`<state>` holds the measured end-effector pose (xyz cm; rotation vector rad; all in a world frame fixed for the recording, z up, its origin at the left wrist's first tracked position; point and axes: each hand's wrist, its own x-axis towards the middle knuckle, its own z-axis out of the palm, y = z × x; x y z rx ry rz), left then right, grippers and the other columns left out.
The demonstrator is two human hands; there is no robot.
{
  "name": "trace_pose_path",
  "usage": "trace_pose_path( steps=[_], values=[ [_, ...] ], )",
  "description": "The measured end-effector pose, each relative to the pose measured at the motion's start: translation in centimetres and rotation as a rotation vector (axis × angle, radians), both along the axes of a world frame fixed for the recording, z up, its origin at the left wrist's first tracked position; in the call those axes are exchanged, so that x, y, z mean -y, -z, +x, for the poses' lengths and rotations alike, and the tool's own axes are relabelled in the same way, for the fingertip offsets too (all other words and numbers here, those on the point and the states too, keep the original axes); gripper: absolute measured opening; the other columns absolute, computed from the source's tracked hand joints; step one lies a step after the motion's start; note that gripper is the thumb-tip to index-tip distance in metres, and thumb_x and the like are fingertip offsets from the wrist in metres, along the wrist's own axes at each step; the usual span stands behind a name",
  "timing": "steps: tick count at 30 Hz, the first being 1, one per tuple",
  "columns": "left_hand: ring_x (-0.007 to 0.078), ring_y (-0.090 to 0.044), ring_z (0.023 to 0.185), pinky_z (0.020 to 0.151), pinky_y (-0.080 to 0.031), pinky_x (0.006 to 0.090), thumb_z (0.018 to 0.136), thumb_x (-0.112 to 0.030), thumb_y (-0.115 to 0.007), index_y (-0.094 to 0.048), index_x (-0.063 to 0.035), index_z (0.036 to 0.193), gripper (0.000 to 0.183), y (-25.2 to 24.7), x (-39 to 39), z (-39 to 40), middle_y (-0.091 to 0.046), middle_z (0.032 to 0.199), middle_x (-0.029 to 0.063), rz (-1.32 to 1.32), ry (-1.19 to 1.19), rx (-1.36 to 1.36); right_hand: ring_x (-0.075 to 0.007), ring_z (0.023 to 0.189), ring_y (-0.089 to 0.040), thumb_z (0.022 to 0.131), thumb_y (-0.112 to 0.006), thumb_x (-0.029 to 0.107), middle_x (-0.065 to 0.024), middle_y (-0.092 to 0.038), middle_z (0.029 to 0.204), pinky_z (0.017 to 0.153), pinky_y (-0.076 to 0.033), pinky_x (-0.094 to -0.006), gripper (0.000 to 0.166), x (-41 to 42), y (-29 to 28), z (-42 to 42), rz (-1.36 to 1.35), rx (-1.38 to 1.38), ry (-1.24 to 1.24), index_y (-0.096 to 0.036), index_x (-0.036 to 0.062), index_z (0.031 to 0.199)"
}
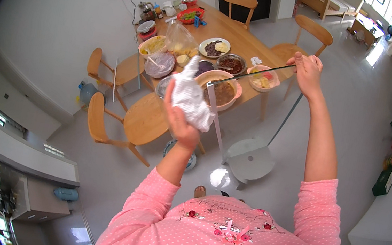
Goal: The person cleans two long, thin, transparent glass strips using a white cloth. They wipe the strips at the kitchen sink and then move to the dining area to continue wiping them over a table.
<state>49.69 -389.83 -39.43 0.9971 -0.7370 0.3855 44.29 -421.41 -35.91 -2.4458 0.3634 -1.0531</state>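
Observation:
My left hand (181, 127) grips a bunched white cloth (192, 100) beside the left corner of a clear glass pane (235, 78). Whether the cloth touches the glass cannot be made out. At the pane's far right corner, my right hand (307, 74) has its fingers and thumb closed over the top edge. The pane stands in front of me, its side edges running down toward the floor. Through and around its lower part shows a round grey stool or base (249, 155); its exact form is unclear.
Beyond the pane is a wooden dining table (243, 32) with a pink pot of brown food (220, 94), several bowls, plates and bags. Wooden chairs (146, 118) surround it, one with another glass piece (127, 79) by it. A basin (189, 160) sits on the floor. Boxes (384, 181) line the right wall.

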Motion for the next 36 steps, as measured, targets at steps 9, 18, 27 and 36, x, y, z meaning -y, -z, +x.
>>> trace_pose_path(
  steps=[9,18,27,36],
  values=[
    [0.0178,-0.044,0.112,0.097,-0.032,0.0305,0.097,-0.031,-0.039,-0.037,0.001,0.128,0.044,1.7,4.2,1.2,-0.046,0.122,0.0114,0.201,0.179,-0.051,-0.0194,0.083,-0.049,0.096,-0.03,0.048,-0.0025,-0.053,0.065,0.101,-0.022,-0.0365,0.056,-0.5,-0.3,-0.4,-0.071,-0.01,-0.018,-0.066,0.0109,0.074],
    [0.0057,-0.044,0.069,0.06,-0.037,0.0214,0.097,-0.033,-0.044,-0.052,-0.0026,0.096,0.032,3.2,3.6,1.9,-0.051,0.076,-0.0017,0.398,-0.102,-0.114,-0.0191,0.081,-0.049,0.096,-0.036,0.042,-0.0007,-0.055,0.069,0.1,-0.023,-0.0361,0.048,-1.0,-0.5,-0.4,-0.173,0.0,0.002,-0.064,0.0101,0.074],
    [0.0192,-0.053,0.066,0.059,-0.043,0.03,0.096,-0.027,-0.044,-0.049,0.0007,0.098,0.029,2.9,5.3,1.6,-0.055,0.077,0.0097,0.298,-0.185,-0.142,-0.021,0.075,-0.05,0.095,-0.041,0.032,-0.0032,-0.055,0.068,0.092,-0.03,-0.0371,0.037,-0.8,-1.2,-0.6,-0.268,-0.085,-0.002,-0.063,0.0086,0.076],
    [0.0281,-0.056,0.054,0.048,-0.042,0.0344,0.087,-0.023,-0.06,-0.05,-0.0007,0.087,0.025,4.7,5.2,1.5,-0.054,0.065,0.0126,0.283,-0.288,0.002,-0.0239,0.062,-0.058,0.076,-0.068,0.038,-0.0077,-0.059,0.063,0.054,-0.044,-0.0337,0.031,-12.6,-3.9,3.9,-0.199,-0.105,-0.774,-0.063,0.0079,0.084]
  ],
)
